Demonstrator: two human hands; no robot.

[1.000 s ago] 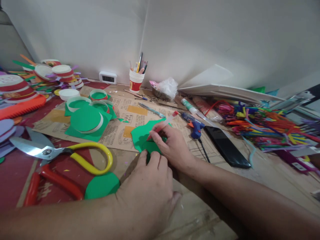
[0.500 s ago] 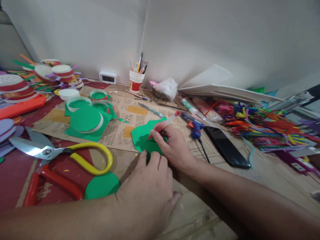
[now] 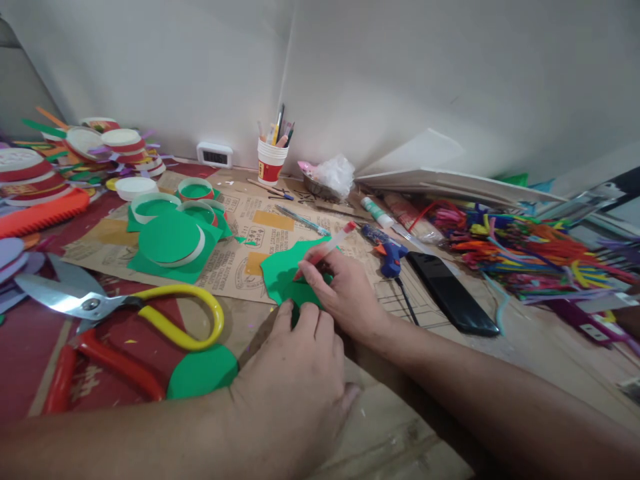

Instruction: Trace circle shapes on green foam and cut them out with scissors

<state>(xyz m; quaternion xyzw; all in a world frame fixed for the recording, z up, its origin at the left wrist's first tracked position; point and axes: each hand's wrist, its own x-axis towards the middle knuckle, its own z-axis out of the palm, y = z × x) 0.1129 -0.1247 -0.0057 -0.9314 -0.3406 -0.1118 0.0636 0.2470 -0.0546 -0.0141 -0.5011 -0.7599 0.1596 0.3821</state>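
Pinched in my right hand point(image 3: 350, 287) is a red pen point(image 3: 333, 243) with a clear barrel, its tip down on a wavy-edged sheet of green craft paper point(image 3: 283, 268). My left hand point(image 3: 305, 367) lies palm down with its fingertips pressed on the near edge of that sheet, fingers slightly apart. A cut green circle point(image 3: 204, 372) lies left of my left wrist. Beside it are large scissors point(image 3: 91, 305) with one yellow and one red handle, blades apart. Beyond them, a green disc point(image 3: 169, 238) rests on a white ring over a green square.
Right of my hands lie a blue glue gun point(image 3: 390, 257), a black phone point(image 3: 453, 293) and a glue stick point(image 3: 377, 212). Pipe cleaners point(image 3: 530, 253) heap at the far right. A pen cup point(image 3: 273, 162) and a small clock point(image 3: 215, 155) stand by the wall.
The view has shifted very slightly. My right hand and the red pen have barely moved; my left hand still presses the green paper.
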